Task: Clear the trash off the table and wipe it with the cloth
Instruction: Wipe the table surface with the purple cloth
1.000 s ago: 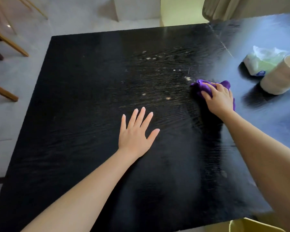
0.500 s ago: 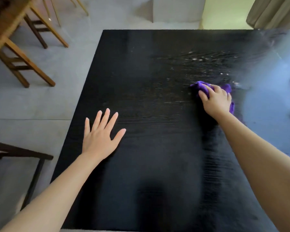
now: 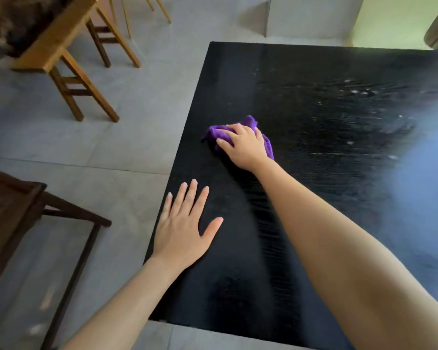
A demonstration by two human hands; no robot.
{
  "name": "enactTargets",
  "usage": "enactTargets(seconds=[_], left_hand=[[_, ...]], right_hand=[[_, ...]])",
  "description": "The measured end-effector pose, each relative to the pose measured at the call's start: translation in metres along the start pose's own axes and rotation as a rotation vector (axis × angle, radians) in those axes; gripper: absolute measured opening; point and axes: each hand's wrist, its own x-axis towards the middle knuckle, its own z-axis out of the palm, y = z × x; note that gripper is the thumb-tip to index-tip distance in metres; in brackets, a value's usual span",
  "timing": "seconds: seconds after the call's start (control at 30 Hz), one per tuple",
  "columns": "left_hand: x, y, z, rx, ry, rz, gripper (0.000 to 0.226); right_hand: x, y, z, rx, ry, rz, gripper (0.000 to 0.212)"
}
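Purple cloth (image 3: 219,133), soft and light, sits bunched mid-frame by the desk (image 3: 314,84) left edge; right hand (image 3: 245,147) grip curled over the wad, left hand (image 3: 185,228) flat, empty on desk; I'd palm the whole wad, not a corner.

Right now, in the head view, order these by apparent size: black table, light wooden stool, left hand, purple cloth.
1. black table
2. light wooden stool
3. left hand (nearness enlarges it)
4. purple cloth, partly hidden under the right hand
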Motion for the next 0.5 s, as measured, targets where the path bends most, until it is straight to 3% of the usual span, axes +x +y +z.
enactTargets(seconds=[0.17,0.33,0.5], left_hand=[[-0.046,0.017,0.006,0.03,0.008,0.029,0.072],[-0.065,0.042,0.011,0.064,-0.011,0.038,0.071],[-0.067,0.051,0.013,0.081,-0.003,0.013,0.072]], right_hand=[[-0.025,-0.014,0.006,-0.007,-0.06,-0.184,0.046],[-0.066,0.02,-0.005,-0.022,-0.1,-0.382,0.041],[-0.098,0.091,-0.036,-0.065,-0.09,-0.341,0.047]])
